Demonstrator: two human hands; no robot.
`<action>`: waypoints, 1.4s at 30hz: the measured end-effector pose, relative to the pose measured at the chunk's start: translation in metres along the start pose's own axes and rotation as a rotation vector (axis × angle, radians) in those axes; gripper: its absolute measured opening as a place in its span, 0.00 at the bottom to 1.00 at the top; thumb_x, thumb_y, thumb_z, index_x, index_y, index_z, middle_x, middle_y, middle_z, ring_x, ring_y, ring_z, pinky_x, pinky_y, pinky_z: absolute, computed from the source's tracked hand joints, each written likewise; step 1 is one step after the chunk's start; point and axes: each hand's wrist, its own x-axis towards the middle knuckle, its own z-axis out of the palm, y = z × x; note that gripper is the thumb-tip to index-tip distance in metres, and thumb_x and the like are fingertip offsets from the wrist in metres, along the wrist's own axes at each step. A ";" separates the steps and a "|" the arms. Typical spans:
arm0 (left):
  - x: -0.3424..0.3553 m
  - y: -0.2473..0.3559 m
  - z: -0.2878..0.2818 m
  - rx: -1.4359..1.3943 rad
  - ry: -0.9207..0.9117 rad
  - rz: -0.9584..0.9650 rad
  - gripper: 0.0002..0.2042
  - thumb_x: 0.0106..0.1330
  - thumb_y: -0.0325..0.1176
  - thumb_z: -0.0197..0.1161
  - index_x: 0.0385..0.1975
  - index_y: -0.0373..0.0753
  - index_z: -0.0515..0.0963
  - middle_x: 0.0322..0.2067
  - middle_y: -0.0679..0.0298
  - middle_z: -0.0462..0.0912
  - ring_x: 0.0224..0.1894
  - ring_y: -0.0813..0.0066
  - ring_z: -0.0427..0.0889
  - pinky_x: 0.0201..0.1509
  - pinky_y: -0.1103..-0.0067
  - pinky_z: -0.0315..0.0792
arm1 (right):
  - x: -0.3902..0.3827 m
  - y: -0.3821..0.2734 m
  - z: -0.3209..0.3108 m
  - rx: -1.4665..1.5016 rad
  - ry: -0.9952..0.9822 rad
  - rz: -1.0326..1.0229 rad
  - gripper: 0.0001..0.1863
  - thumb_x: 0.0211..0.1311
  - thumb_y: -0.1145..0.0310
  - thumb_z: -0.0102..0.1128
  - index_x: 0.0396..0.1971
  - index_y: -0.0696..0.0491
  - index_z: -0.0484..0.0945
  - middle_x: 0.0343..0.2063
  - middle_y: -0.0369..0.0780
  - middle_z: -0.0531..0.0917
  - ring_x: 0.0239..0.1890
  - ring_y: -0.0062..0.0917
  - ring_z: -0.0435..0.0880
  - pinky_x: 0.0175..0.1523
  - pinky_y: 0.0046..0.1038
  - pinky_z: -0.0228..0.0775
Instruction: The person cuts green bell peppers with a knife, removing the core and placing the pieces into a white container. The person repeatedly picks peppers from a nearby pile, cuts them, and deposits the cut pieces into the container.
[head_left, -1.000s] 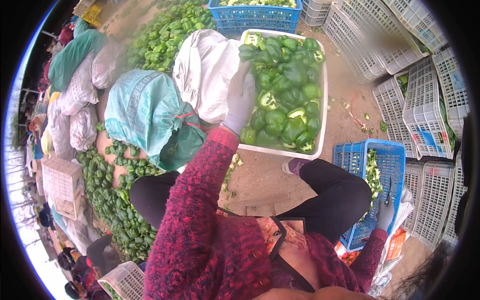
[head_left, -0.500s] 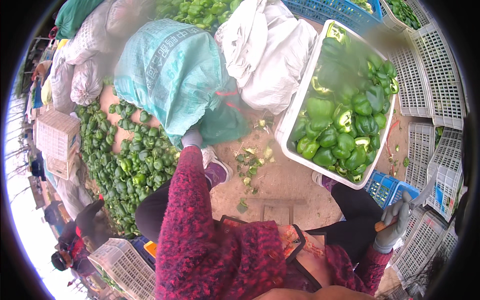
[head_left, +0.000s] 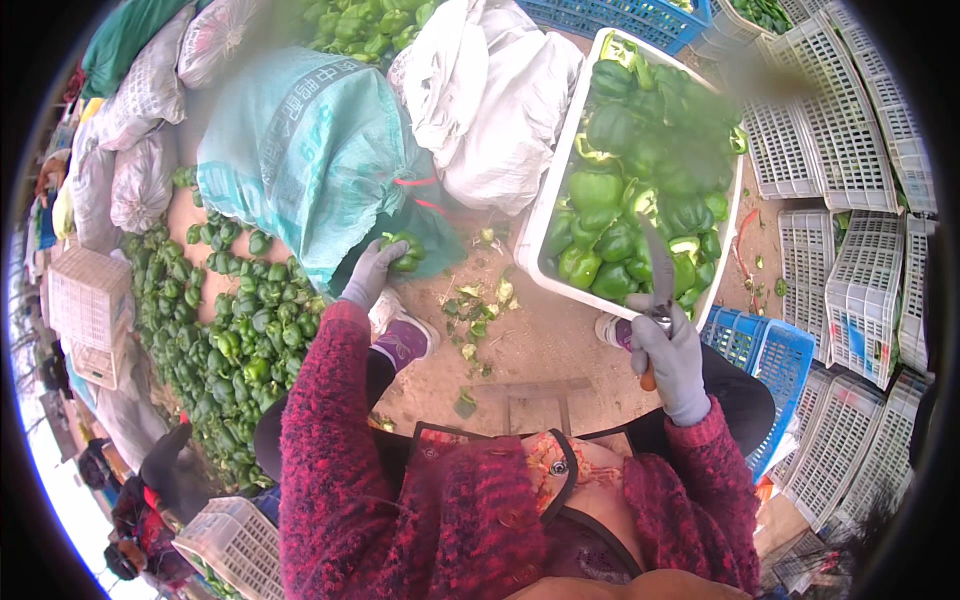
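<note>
A green bell pepper (head_left: 407, 252) is gripped in my gloved left hand (head_left: 370, 274), beside the mouth of a teal woven sack (head_left: 300, 150). My gloved right hand (head_left: 672, 362) is closed round the wooden handle of a knife (head_left: 657, 262), its blade pointing up and away from me. Behind the blade stands a white crate (head_left: 532, 262) heaped with green bell peppers (head_left: 597, 190), some of them cut open. The knife tip overlaps these peppers in the picture; I cannot tell whether it touches them.
Many green peppers (head_left: 235, 350) lie on the floor at left. A white sack (head_left: 500, 110) stands between the teal sack and the crate. Pepper scraps (head_left: 470, 310) litter the ground between my feet. Stacked white crates (head_left: 860, 290) and a blue crate (head_left: 785, 370) line the right side.
My left hand has come out from the teal sack's mouth with a green pepper in it. My right hand has swung inward from the far right, bringing the knife up before the crate.
</note>
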 end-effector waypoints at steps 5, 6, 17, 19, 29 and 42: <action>-0.114 0.054 0.158 -0.430 -0.296 0.272 0.32 0.74 0.66 0.47 0.54 0.40 0.76 0.40 0.61 0.85 0.26 0.73 0.81 0.28 0.80 0.75 | -0.024 0.009 0.041 -0.321 -0.064 -0.184 0.24 0.67 0.56 0.67 0.56 0.56 0.78 0.31 0.40 0.85 0.30 0.25 0.86 0.36 0.29 0.78; -0.132 0.062 0.181 -0.451 -0.358 0.313 0.33 0.74 0.67 0.46 0.54 0.40 0.76 0.38 0.60 0.85 0.24 0.74 0.80 0.25 0.81 0.73 | -0.033 0.011 0.043 -0.325 -0.043 -0.241 0.24 0.67 0.56 0.67 0.56 0.56 0.78 0.33 0.42 0.86 0.32 0.28 0.87 0.38 0.32 0.78; -0.232 0.076 0.264 -0.069 -0.308 0.464 0.40 0.77 0.69 0.30 0.45 0.36 0.79 0.23 0.65 0.79 0.22 0.78 0.77 0.25 0.82 0.69 | -0.080 0.046 0.014 -0.456 0.107 -0.587 0.16 0.66 0.62 0.64 0.49 0.52 0.80 0.34 0.47 0.86 0.37 0.43 0.87 0.42 0.40 0.78; -0.234 0.075 0.269 -0.001 -0.162 0.551 0.41 0.77 0.69 0.28 0.44 0.36 0.79 0.23 0.65 0.79 0.22 0.78 0.76 0.25 0.82 0.69 | -0.078 0.046 0.018 -0.470 0.067 -0.508 0.14 0.67 0.62 0.62 0.48 0.52 0.79 0.33 0.47 0.85 0.37 0.45 0.86 0.42 0.41 0.77; -0.216 0.067 0.279 -0.370 -0.469 0.360 0.44 0.74 0.73 0.26 0.51 0.36 0.77 0.28 0.63 0.80 0.24 0.77 0.76 0.25 0.82 0.70 | -0.064 0.039 0.016 -0.486 0.019 -0.417 0.12 0.68 0.59 0.58 0.44 0.51 0.77 0.32 0.49 0.85 0.39 0.49 0.85 0.43 0.47 0.76; -0.204 0.079 0.281 -0.056 -0.299 0.530 0.38 0.69 0.49 0.68 0.69 0.32 0.60 0.51 0.60 0.80 0.36 0.77 0.83 0.39 0.80 0.78 | -0.040 0.054 0.010 -0.395 0.033 -0.260 0.19 0.64 0.58 0.64 0.49 0.55 0.78 0.32 0.50 0.85 0.31 0.45 0.86 0.37 0.44 0.77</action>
